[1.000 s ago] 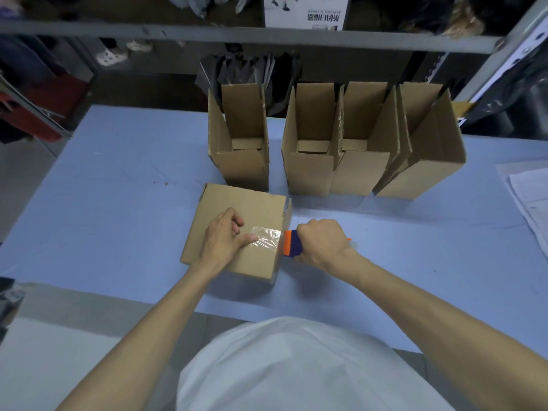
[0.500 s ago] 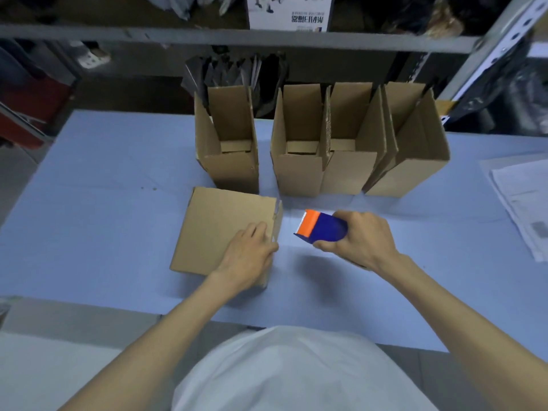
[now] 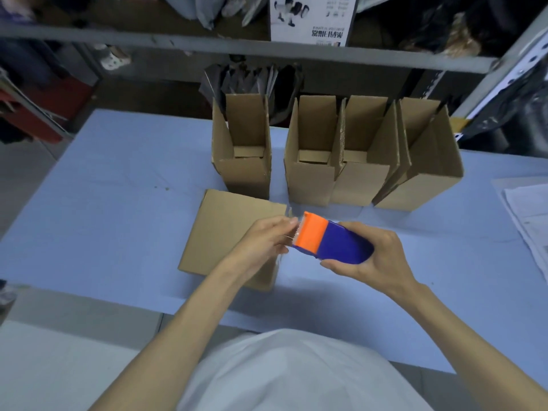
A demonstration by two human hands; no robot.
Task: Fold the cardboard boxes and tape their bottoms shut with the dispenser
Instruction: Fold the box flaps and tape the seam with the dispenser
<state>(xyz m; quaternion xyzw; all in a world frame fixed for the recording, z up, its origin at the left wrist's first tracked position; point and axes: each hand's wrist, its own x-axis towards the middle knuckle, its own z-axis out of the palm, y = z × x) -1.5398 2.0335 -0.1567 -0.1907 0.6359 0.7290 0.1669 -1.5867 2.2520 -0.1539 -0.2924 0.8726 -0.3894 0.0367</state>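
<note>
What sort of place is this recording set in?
Probably a small packing or stock room: open cardboard boxes stand in a row on a blue table, metal shelves behind hold bags, and the right hand holds a tape dispenser.

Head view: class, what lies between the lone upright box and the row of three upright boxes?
Only bare blue table, between the lone upright box and the row of three; the head view shows it.
</note>
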